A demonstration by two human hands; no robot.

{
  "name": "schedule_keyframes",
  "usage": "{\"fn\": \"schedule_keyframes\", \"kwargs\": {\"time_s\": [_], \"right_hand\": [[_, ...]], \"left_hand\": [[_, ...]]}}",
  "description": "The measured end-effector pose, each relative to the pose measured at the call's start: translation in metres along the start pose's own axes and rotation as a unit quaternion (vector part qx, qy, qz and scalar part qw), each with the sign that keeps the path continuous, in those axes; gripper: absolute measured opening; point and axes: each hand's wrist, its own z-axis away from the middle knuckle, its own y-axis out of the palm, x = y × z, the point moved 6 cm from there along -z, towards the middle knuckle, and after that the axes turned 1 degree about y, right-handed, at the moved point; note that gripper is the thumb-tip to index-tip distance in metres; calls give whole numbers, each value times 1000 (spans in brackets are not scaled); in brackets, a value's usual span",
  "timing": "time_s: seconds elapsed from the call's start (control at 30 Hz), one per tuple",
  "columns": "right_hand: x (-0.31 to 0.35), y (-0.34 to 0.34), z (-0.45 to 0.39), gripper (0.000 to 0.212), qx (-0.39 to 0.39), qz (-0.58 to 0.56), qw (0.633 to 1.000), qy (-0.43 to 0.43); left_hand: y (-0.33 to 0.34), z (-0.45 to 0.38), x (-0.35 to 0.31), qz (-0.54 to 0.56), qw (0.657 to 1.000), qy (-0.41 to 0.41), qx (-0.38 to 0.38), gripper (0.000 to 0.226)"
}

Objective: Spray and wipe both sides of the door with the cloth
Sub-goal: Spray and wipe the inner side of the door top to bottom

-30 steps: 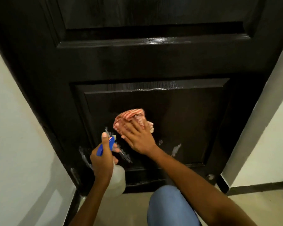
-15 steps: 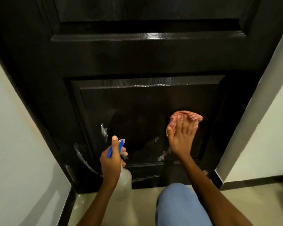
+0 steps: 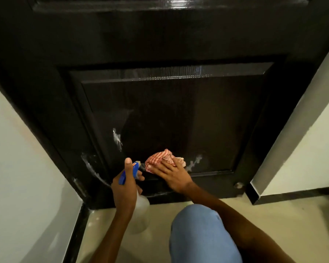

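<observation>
- Door (image 3: 160,44): black, panelled, glossy; seen from above and close, its foot meeting the pale floor (image 3: 122,234).
- Cloth (image 3: 160,159), red-and-white striped, is bunched against the lower raised panel, near that panel's bottom edge and left of its middle.
- Right hand (image 3: 172,176) is laid on the cloth from below and to the right; fingers are spread and nearly straight, pressing the cloth flat to the door rather than curling round it. Most of the cloth shows beyond the fingertips, up and to the left; a pale corner shows at the right.
- Left hand (image 3: 124,188) is wrapped around the neck of a spray bottle (image 3: 141,209); one finger is extended up along the blue trigger head (image 3: 130,172), the others curled round it. The clear bottle body hangs below the hand, blurred.
- Trigger head is held just left of the cloth, close to it; whether they touch cannot be told.
- White smears (image 3: 117,138) are seen on the panel's left side, more along the frame lower left, and another patch just right of the cloth.
- Knee in blue fabric (image 3: 201,234) is raised between the forearms.
- White walls (image 3: 17,168) flank the door on both sides, with a dark skirting along the base.
- Small metal stopper (image 3: 238,185) is seen at the door's lower right corner.
</observation>
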Motion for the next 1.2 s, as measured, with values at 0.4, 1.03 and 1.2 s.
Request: {"fn": "schedule_keyframes", "kwargs": {"time_s": [0.4, 1.03, 1.2], "right_hand": [[-96, 5, 109, 81, -138, -263, 759, 579], [-37, 58, 74, 55, 42, -110, 966, 232], [-56, 55, 114, 83, -50, -255, 810, 525]], "left_hand": [[28, 16, 39, -13, 997, -60, 44, 66], [9, 6, 56, -31, 999, -39, 9, 55], [7, -2, 63, -32, 998, -46, 1, 65]]}}
